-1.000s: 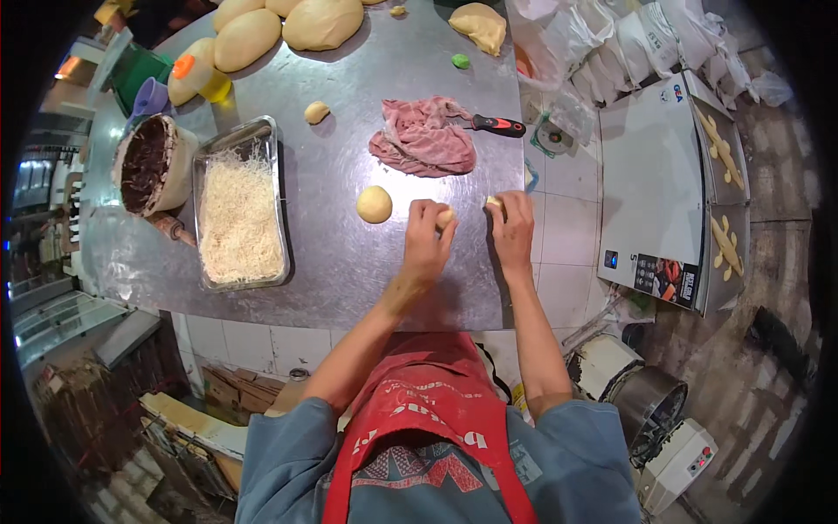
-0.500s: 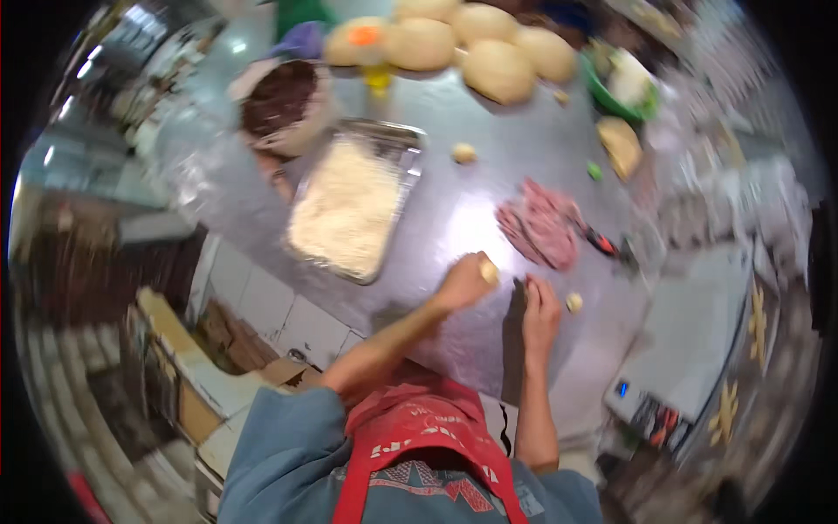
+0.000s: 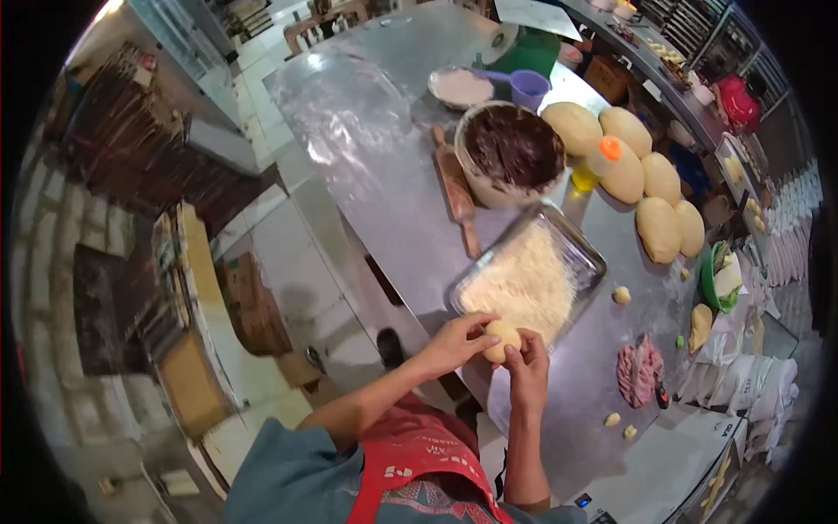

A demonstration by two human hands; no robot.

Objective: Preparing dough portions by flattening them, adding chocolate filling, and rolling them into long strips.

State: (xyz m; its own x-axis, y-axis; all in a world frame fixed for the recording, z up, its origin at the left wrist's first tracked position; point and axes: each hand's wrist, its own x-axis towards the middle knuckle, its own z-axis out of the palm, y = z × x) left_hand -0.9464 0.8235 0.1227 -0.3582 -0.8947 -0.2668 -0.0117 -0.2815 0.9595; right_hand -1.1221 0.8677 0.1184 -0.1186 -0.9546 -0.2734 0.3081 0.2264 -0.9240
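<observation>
Near the table's front edge, I hold a round, pale dough ball between my two hands. My left hand pinches it from the left with thumb and fingers. From the right, the fingers of my right hand close on its side. Just beyond them lies a metal tray heaped with pale crumbly flakes; my fingertips overlap its near edge in the picture. Several small dough pieces lie on the metal table to the right, near a crumpled pink cloth.
Behind the tray stand a tub of dark brown paste and a wooden rolling pin. Large dough balls, an orange-capped bottle and a purple measuring cup are farther back. A green bowl and a scale are at right.
The view has swung left. My hands, apart near the pink cloth before, are now together by the tray, both on the dough ball. Earlier only my left hand held dough visibly.
</observation>
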